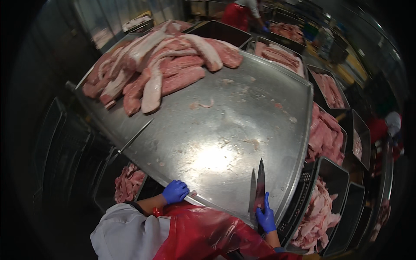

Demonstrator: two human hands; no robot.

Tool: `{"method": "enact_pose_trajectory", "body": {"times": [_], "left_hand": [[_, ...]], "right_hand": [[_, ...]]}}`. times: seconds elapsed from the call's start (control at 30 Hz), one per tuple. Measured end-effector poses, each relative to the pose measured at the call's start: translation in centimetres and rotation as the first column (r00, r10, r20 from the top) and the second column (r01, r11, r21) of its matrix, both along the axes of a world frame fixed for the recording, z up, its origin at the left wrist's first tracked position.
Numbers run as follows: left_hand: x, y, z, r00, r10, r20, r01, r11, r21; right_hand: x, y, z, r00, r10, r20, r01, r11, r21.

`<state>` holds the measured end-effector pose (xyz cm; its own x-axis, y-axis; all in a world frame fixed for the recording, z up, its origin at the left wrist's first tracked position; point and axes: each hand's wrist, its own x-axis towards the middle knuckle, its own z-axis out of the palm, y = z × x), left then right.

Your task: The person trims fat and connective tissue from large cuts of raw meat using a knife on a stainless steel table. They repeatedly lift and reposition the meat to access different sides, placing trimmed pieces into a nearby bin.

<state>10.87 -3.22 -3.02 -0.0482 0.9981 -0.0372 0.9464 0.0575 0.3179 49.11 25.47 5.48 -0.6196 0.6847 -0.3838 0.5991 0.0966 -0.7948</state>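
Observation:
My left hand (175,191), in a blue glove, rests at the near rim of the steel table (234,108), its fingers curled on the edge. At the table's lower right, my right hand (265,214), also gloved, grips a knife (261,177) by the handle, blade pointing away from me. A thin metal rod (135,135) lies near the left edge. A heap of long pork strips (151,89) covers the table's far left, and small scraps are scattered over the steel.
Bins of meat (325,136) line the right side, with pale trimmings (314,214) at lower right. Another bin of pieces (129,182) is below left. A co-worker in a red apron (235,15) stands behind; another person (388,125) is at far right.

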Motion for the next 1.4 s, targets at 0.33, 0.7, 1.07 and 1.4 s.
{"method": "enact_pose_trajectory", "body": {"times": [0.33, 0.7, 1.07, 1.4], "left_hand": [[-13.6, -21.3, 6.3, 0.715, 0.683, -0.149, -0.687, 0.726, 0.036], [-45.0, 0.2, 8.3, 0.636, 0.77, -0.047, -0.655, 0.572, 0.494], [-69.3, 20.9, 16.8, 0.203, 0.924, -0.323, -0.901, 0.305, 0.307], [-59.3, 46.1, 4.2, 0.866, 0.487, 0.116, -0.469, 0.71, 0.525]], "right_hand": [[-15.7, 1.3, -8.9, 0.964, -0.083, -0.254, 0.013, 0.964, -0.264], [-23.3, 0.3, -8.1, 0.872, -0.462, -0.162, 0.35, 0.819, -0.454], [-23.5, 0.4, -10.3, 0.787, -0.595, -0.163, 0.506, 0.774, -0.38], [-24.8, 0.3, -8.7, 0.743, -0.663, -0.097, 0.584, 0.712, -0.39]]}}
